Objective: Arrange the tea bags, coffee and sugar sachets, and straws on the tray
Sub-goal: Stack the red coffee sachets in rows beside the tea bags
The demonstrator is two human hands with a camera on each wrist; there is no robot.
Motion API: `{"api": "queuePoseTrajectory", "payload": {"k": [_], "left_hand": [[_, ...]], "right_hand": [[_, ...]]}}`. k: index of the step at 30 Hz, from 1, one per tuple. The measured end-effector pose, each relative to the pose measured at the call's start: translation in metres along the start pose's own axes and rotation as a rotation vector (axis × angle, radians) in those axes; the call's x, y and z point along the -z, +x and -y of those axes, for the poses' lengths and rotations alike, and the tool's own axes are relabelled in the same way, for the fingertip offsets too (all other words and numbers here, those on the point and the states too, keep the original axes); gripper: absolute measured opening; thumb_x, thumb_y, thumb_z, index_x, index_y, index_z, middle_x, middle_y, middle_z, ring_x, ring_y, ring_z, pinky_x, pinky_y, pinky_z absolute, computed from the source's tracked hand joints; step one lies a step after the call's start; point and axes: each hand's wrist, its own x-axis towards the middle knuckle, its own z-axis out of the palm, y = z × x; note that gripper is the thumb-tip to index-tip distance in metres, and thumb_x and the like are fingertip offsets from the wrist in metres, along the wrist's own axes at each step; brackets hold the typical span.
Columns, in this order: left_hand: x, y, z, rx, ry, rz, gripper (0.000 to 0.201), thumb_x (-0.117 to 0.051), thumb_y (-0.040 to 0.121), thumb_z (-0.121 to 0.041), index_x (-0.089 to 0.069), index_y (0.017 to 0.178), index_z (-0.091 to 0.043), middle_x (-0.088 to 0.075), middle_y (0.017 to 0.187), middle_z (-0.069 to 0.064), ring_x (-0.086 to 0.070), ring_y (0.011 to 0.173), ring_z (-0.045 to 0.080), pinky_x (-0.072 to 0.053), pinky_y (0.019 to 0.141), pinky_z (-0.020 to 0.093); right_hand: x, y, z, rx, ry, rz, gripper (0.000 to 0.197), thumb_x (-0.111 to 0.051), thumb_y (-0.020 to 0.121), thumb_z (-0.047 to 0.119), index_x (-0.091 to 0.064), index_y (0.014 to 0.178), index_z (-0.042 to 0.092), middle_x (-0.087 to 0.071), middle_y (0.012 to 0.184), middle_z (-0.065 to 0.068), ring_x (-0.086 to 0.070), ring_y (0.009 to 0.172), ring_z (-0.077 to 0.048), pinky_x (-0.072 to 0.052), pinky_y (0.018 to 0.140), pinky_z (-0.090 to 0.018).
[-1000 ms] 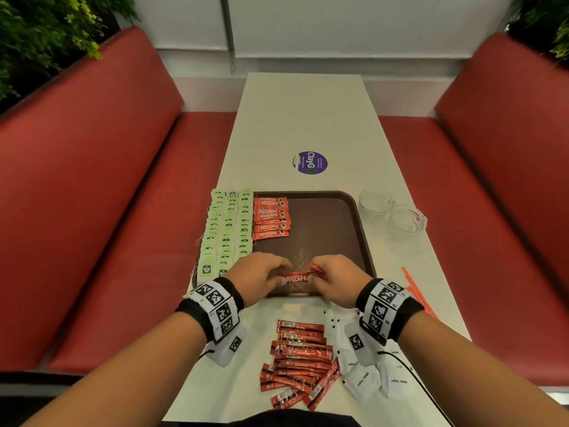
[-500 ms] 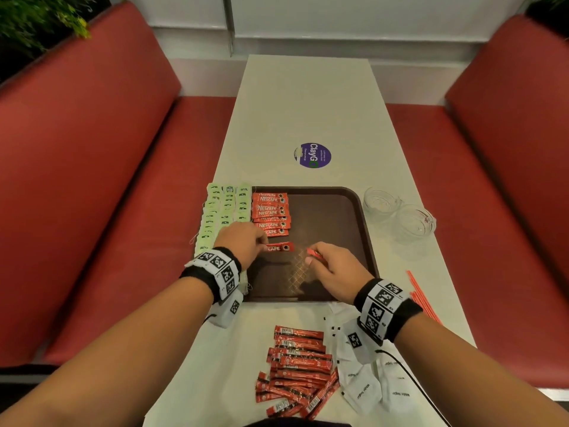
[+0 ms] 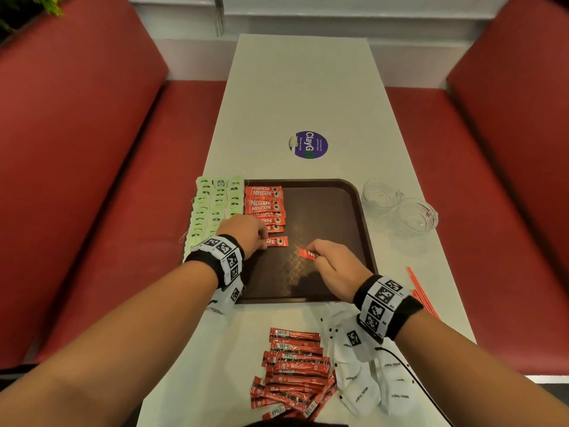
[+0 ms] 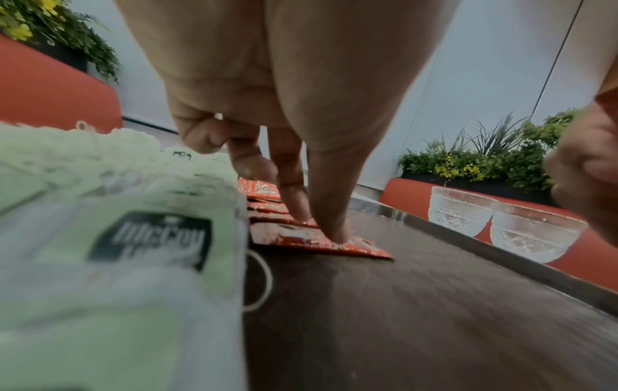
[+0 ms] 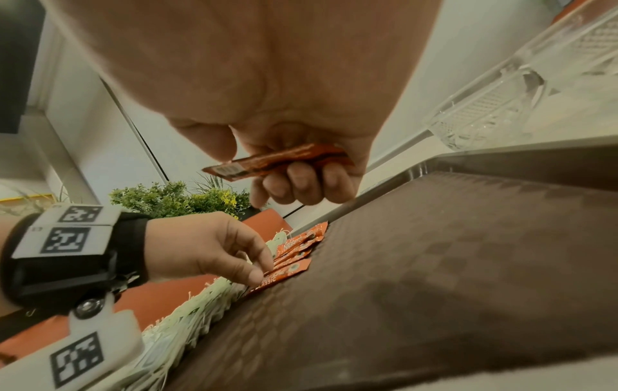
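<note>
Head view: your left hand (image 3: 246, 232) fingertips still press a Nescafé sachet (image 3: 277, 241) onto the tray (image 3: 338, 192) at frame centre; your right hand (image 3: 335, 266), barely moved, pinches another coffee sachet (image 3: 308, 253) just above it.

"NESCAFÉ CLASSIC" on coffee sachets (image 3: 264, 204), "ClayGo" on round table sticker (image 3: 308, 144), "McCoy" on tea bags (image 4: 150, 238)

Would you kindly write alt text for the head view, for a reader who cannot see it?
Over a brown tray, the left hand presses a coffee sachet below a row of sachets, while the right hand holds another sachet. Green tea bags line the tray's left side.
</note>
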Motion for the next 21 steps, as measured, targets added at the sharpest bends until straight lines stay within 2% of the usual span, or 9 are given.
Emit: {"api": "queuePoseTrajectory", "payload": {"k": [4, 8, 17, 21], "left_hand": [[0.003, 0.001, 0.004, -0.020, 0.072, -0.017, 0.012, -0.072, 0.088, -0.032, -0.072, 0.100, -0.035, -0.069, 0.107, -0.007, -0.064, 0.100, 0.018, -0.052, 0.092, 0.039], [0.006, 0.006, 0.007, -0.006, 0.076, -0.040, 0.021, -0.073, 0.087, -0.033, -0.071, 0.108, -0.033, -0.069, 0.110, -0.004, -0.064, 0.102, 0.020, -0.052, 0.094, 0.041], [0.010, 0.014, 0.009, -0.015, 0.076, -0.026, 0.020, -0.071, 0.089, -0.034, -0.070, 0.109, -0.033, -0.069, 0.112, -0.005, -0.064, 0.105, 0.020, -0.050, 0.096, 0.040], [0.013, 0.009, 0.009, -0.036, 0.003, -0.086, 0.023, -0.068, 0.090, -0.039, -0.069, 0.111, -0.031, -0.070, 0.108, -0.006, -0.065, 0.101, 0.018, -0.053, 0.092, 0.040]], "right_hand": [[-0.002, 0.007, -0.003, 0.001, -0.075, -0.010, 0.015, -0.048, 0.097, 0.016, -0.062, 0.102, 0.018, -0.061, 0.088, 0.005, -0.057, 0.080, -0.013, -0.050, 0.076, -0.036], [-0.004, 0.010, -0.002, -0.005, -0.106, 0.009, 0.017, -0.052, 0.093, 0.015, -0.063, 0.106, 0.017, -0.062, 0.091, 0.004, -0.057, 0.079, -0.013, -0.049, 0.074, -0.033], [-0.005, 0.016, 0.000, 0.016, -0.123, 0.022, 0.019, -0.054, 0.094, 0.016, -0.062, 0.110, 0.019, -0.060, 0.093, 0.006, -0.056, 0.081, -0.009, -0.044, 0.072, -0.026], [-0.005, 0.018, -0.001, 0.056, -0.148, 0.022, 0.025, -0.055, 0.096, 0.015, -0.063, 0.118, 0.021, -0.057, 0.096, 0.009, -0.056, 0.086, -0.012, -0.043, 0.079, -0.025]]}}
